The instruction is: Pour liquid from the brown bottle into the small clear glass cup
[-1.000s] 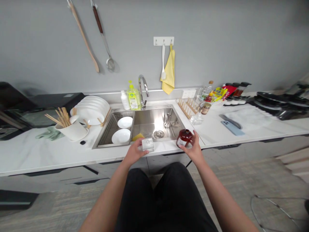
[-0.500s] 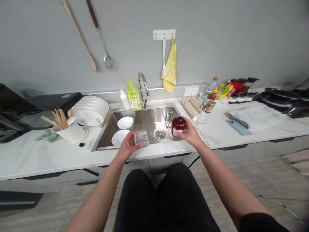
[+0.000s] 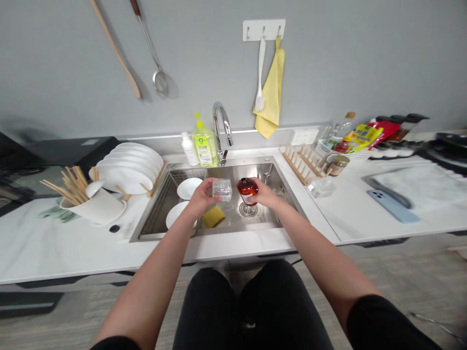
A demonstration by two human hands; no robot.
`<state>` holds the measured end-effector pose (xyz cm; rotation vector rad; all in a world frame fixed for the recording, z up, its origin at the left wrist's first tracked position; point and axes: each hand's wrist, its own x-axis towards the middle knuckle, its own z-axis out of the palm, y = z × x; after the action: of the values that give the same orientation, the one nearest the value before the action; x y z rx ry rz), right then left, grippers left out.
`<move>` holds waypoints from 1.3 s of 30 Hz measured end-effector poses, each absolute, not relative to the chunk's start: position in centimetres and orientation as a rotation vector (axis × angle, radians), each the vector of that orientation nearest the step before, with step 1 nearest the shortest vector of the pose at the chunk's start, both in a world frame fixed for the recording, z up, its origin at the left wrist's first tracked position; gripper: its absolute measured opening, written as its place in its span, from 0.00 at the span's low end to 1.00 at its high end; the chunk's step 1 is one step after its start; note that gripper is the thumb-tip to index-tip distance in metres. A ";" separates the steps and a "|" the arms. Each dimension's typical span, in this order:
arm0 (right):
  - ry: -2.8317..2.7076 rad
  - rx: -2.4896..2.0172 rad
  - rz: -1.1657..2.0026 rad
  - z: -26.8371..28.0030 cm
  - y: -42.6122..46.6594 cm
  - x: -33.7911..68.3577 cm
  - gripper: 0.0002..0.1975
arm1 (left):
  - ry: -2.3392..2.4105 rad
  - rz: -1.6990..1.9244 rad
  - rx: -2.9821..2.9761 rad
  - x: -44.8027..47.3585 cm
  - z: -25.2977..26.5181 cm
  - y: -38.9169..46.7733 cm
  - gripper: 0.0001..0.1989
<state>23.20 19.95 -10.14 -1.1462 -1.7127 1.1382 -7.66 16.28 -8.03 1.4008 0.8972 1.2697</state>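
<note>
Over the sink [image 3: 233,173], my left hand [image 3: 201,200] grips a clear, square-sided glass container [image 3: 222,188]. My right hand [image 3: 265,195] is wrapped round a reddish-amber bottle [image 3: 246,186] with a pale label. The bottle has no cap on its short neck and leans slightly to the left, apart from the clear container. Below the hands a yellow sponge [image 3: 213,216] lies in the basin, left of the drain [image 3: 248,210]. Two white dishes [image 3: 189,188] sit in the sink's left part, one partly hidden by my left arm.
Behind the sink stand the tap [image 3: 222,124], a green dish soap bottle [image 3: 205,149] and a white bottle [image 3: 188,148]. Plates [image 3: 127,170] and a utensil holder [image 3: 98,206] are at left. To the right are a wooden rack [image 3: 299,163], jars and a phone [image 3: 392,206].
Both hands have moved forward over the basin, and the bottle has come left, closer to the clear container, and now tilts. The sponge has come into view; the camera has shifted.
</note>
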 end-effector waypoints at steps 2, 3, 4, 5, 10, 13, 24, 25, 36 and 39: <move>-1.711 -1.126 1.185 -10.9 21.6 22.3 0.42 | 0.897 1.270 1.371 -7.4 -8.5 18.3 0.37; -1.708 -1.122 1.201 -11.2 22.4 21.9 0.42 | 0.903 1.271 1.357 -7.3 -8.8 19.3 0.37; -1.705 -1.125 1.214 -11.5 23.1 21.6 0.42 | 0.912 1.270 1.345 -7.2 -9.1 20.3 0.38; -1.699 -1.135 1.228 -11.9 23.7 21.4 0.42 | 0.923 1.270 1.335 -7.2 -9.5 21.2 0.38; -1.698 -1.173 1.302 -13.3 25.5 21.4 0.42 | 0.985 1.288 1.297 -7.4 -11.8 24.6 0.45; -1.727 -1.127 1.316 -13.9 25.8 21.7 0.43 | 1.013 1.229 1.391 -7.8 -12.9 25.3 0.41; -1.862 -1.178 1.178 -13.9 25.9 21.6 0.44 | 1.075 1.131 1.472 -8.0 -12.1 24.7 0.39; -1.876 -1.194 1.168 -13.8 25.9 21.7 0.44 | 1.080 1.123 1.478 -8.0 -12.0 24.6 0.39; -1.941 -1.255 1.127 -13.2 25.6 21.7 0.43 | 1.126 1.057 1.536 -8.2 -11.9 24.4 0.42; -1.970 -1.263 1.096 -13.0 25.4 21.7 0.43 | 1.135 1.058 1.542 -8.2 -11.8 24.4 0.44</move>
<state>21.70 25.45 -13.01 -1.2633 -1.9704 1.0963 -8.18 24.38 -11.85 1.5422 1.1353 1.0581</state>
